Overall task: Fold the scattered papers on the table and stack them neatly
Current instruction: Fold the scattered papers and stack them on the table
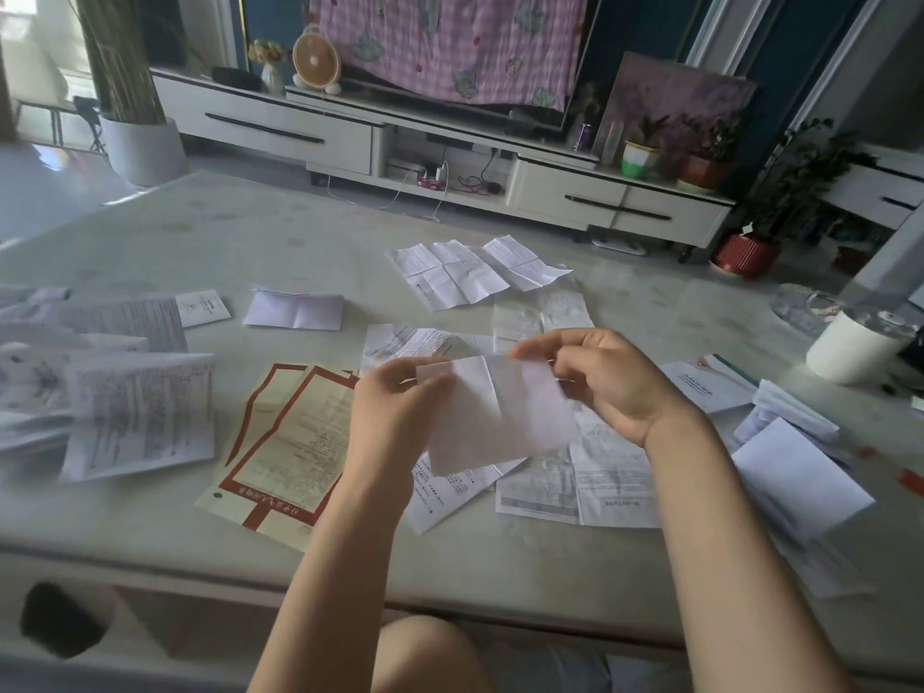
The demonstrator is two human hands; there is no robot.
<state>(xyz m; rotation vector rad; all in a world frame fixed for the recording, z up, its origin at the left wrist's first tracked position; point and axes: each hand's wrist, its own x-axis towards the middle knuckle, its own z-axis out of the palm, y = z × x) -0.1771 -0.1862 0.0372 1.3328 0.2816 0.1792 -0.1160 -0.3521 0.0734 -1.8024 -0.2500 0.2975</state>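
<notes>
Pale grey-green table [200, 232] carries scattered papers [545, 487]: seen from table centre, printed stack [135, 412] at 9 o'clock, red-bordered sheet [285, 442] at 7, folded white pile [800, 472] at 3. Creased white sheet [500, 417] is held above table centre. Left hand [390, 412] pinches its 9 o'clock edge, right hand [610, 377] its 1 o'clock corner, fingers of both curled on the paper.

Print on the papers [140, 417] is too blurred to read
</notes>
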